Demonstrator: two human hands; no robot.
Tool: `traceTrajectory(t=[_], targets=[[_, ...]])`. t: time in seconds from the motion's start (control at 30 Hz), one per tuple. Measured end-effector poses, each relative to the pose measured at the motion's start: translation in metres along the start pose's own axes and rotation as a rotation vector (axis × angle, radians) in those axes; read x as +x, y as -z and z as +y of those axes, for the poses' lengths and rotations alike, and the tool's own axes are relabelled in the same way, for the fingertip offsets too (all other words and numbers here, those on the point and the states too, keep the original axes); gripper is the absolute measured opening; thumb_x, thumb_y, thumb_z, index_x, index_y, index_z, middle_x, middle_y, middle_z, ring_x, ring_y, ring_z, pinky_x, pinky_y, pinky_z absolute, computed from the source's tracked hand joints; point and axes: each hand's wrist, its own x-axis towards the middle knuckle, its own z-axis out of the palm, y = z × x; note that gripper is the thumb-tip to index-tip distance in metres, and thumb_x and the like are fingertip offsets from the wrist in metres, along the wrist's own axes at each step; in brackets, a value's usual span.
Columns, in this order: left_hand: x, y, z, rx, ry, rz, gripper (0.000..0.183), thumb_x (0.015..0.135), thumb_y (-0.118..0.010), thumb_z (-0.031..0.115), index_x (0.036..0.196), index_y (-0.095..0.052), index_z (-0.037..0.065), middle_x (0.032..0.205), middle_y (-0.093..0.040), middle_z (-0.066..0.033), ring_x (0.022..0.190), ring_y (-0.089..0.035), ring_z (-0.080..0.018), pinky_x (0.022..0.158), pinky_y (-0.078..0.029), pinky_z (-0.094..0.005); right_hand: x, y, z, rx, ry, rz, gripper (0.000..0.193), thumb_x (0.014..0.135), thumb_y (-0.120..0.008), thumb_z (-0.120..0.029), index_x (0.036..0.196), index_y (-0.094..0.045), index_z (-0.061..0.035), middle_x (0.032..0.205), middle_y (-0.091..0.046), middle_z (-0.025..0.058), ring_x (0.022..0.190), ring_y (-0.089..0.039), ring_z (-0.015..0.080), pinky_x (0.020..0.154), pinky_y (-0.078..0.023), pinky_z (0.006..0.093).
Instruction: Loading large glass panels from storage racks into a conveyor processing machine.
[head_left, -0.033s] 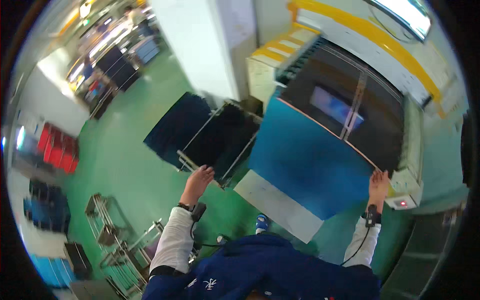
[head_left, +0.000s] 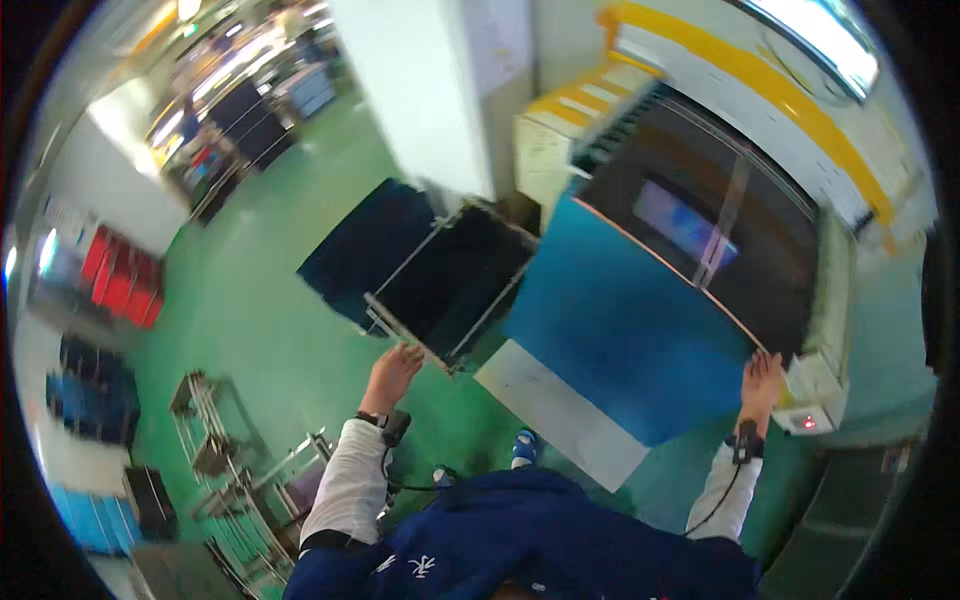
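Observation:
My left hand, fingers curled, is at the front rail of a metal-framed rack with a black surface. Its fingertips meet the rail's near side; how firmly they grip is unclear. My right hand has its fingers bent and pressed at the near right corner of a dark, glossy panel with a thin copper-coloured edge. That panel lies on a machine bed, reflecting a bright screen. A broad blue sheet slopes toward me below it, with a white board along its lower edge.
Behind the rack stands a white pillar. A white box with yellow tape adjoins the machine. A metal trolley is at lower left, red crates at far left, and a small box with a red light beside my right hand.
The whole view has shifted slightly right. My left hand sits a little nearer to me relative to the rack's rail. My right hand stays at the panel's corner.

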Motion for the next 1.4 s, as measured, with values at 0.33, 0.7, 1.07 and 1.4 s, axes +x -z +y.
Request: traceTrajectory(t=[0.33, 0.7, 1.07, 1.4], targets=[[-0.343, 0.247, -0.093, -0.332, -0.095, 0.796, 0.024, 0.094, -0.038, 0.025, 0.099, -0.049, 0.004, 0.126, -0.053, -0.0244, 0.106, -0.055, -0.0376, 0.087, -0.047, -0.0428, -0.072, -0.092, 0.138, -0.139, -0.450, -0.241, 0.027, 0.093, -0.062, -0.035, 0.095, -0.065, -0.0085, 0.086, -0.067, 0.0020, 0.077, -0.063, 0.0144, 0.067, -0.050, 0.0263], [-0.499, 0.262, -0.168, 0.370, -0.256, 1.468, 0.026, 0.087, -0.061, 0.029, 0.096, -0.058, 0.005, 0.079, -0.064, -0.0113, 0.068, -0.063, -0.0267, 0.057, -0.049, -0.0398, -0.322, -0.199, 0.334, -0.887, -1.089, -0.934, 0.025, 0.094, -0.059, -0.031, 0.096, -0.062, -0.0061, 0.083, -0.063, 0.0052, 0.077, -0.059, 0.0201, 0.070, -0.049, 0.0327], [-0.533, 0.326, -0.147, -0.628, -0.243, 1.604, 0.046, 0.087, -0.069, 0.034, 0.114, -0.057, -0.001, 0.084, -0.065, -0.0115, 0.061, -0.062, -0.0194, 0.053, -0.051, -0.0310, -0.457, -0.223, 0.338, -1.379, -1.050, -1.191, 0.028, 0.094, -0.059, -0.025, 0.104, -0.057, 0.0014, 0.085, -0.061, 0.0098, 0.071, -0.057, 0.0183, 0.060, -0.048, 0.0303], [-0.507, 0.416, -0.094, -0.512, -0.209, 1.633, 0.042, 0.085, -0.072, 0.038, 0.091, -0.064, -0.003, 0.076, -0.063, -0.0099, 0.057, -0.056, -0.0169, 0.050, -0.046, -0.0302, -0.462, -0.196, 0.302, -1.885, -0.791, -1.101, 0.022, 0.094, -0.058, -0.023, 0.100, -0.059, -0.0018, 0.083, -0.064, 0.0082, 0.068, -0.063, 0.0169, 0.058, -0.053, 0.0274]])
